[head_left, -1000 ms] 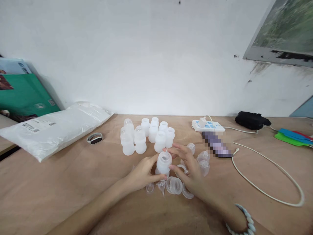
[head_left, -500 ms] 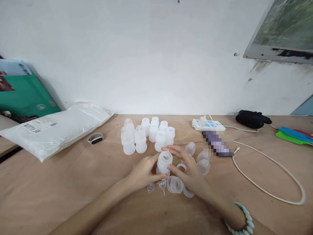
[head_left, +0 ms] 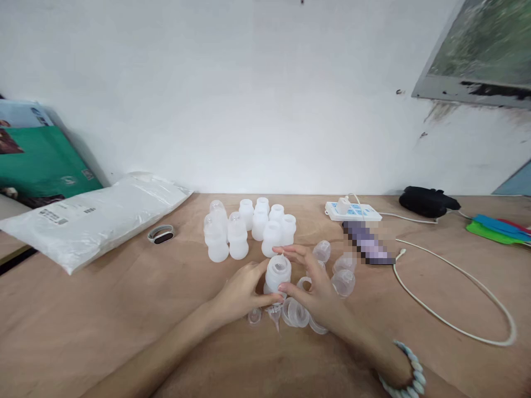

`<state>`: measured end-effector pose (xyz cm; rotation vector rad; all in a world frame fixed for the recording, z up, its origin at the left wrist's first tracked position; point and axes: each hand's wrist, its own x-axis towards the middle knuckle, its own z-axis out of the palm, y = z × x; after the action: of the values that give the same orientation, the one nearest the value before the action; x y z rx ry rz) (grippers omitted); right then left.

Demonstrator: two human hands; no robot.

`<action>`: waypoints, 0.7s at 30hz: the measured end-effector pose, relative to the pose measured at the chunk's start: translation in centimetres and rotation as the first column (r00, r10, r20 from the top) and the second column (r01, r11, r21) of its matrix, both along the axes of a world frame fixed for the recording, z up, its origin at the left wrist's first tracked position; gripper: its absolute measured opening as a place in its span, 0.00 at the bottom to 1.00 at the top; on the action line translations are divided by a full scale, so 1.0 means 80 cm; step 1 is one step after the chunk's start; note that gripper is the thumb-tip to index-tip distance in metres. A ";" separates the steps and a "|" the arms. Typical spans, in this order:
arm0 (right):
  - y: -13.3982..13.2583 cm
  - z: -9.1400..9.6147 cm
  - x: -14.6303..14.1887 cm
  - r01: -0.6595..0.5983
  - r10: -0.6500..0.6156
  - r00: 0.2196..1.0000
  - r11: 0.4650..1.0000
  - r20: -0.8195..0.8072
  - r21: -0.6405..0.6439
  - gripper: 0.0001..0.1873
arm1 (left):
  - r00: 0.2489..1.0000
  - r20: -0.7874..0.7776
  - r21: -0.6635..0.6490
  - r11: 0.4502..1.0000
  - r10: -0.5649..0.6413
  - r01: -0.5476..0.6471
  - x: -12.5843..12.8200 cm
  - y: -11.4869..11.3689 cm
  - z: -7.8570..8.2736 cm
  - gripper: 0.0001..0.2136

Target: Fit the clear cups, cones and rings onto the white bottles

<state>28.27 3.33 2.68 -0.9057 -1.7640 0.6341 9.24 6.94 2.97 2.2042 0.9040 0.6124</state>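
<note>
A small milky-white baby bottle [head_left: 277, 274] stands upright between my two hands. From the left side my left hand [head_left: 244, 290] is closed round the bottle's body, its thumb low on the front. My right hand [head_left: 309, 282] grips the collar from the right, with the thumb in front and the fingers behind the neck. A clear teat tip shows at the mouth, near the right fingertips. Just below lie a loose clear teat [head_left: 274, 315], a small round clear piece [head_left: 254, 316] and several screw rings [head_left: 296, 313]. Clear domed caps [head_left: 343, 283] lie right of my right hand.
Several open white bottles [head_left: 272, 237] stand behind my hands, with capped bottles [head_left: 238, 237] to their left. Farther left are a fitness band [head_left: 161, 235] and a white plastic package [head_left: 99, 215]. A power strip [head_left: 352, 211], a phone [head_left: 369, 244] and a looped white cable [head_left: 473, 338] lie right.
My right thumb has slid slightly left across the front of the bottle's collar. My left hand keeps its hold, and the bottle stays in nearly the same place.
</note>
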 end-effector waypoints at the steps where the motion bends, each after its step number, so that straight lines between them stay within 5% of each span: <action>1: 0.000 0.000 0.000 -0.008 0.008 1.000 1.000 -0.012 0.005 0.25 | 1.000 0.004 0.004 1.000 0.001 -0.001 0.000 0.000 -0.001 0.24; 6: -0.004 0.003 0.002 0.031 -0.031 1.000 0.998 -0.002 0.062 0.18 | 0.996 0.080 0.054 0.998 0.032 -0.036 -0.002 0.000 0.002 0.24; 14: -0.002 0.016 0.017 0.056 -0.060 0.997 0.994 0.040 0.090 0.21 | 0.990 0.130 0.170 0.982 0.056 -0.078 -0.024 0.006 0.030 0.21; 18: 0.005 0.019 0.025 0.008 -0.015 0.995 0.997 0.100 0.074 0.18 | 0.997 0.076 0.098 0.995 0.023 -0.030 -0.031 0.009 0.038 0.20; 21: 0.007 0.018 0.028 -0.042 0.025 0.990 0.992 0.138 0.123 0.18 | 0.995 0.102 -0.123 0.992 -0.010 0.023 -0.033 0.009 0.038 0.18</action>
<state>30.51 3.90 4.15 -0.8512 -1.9218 0.4861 6.63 7.66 5.98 2.0490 0.8476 0.6368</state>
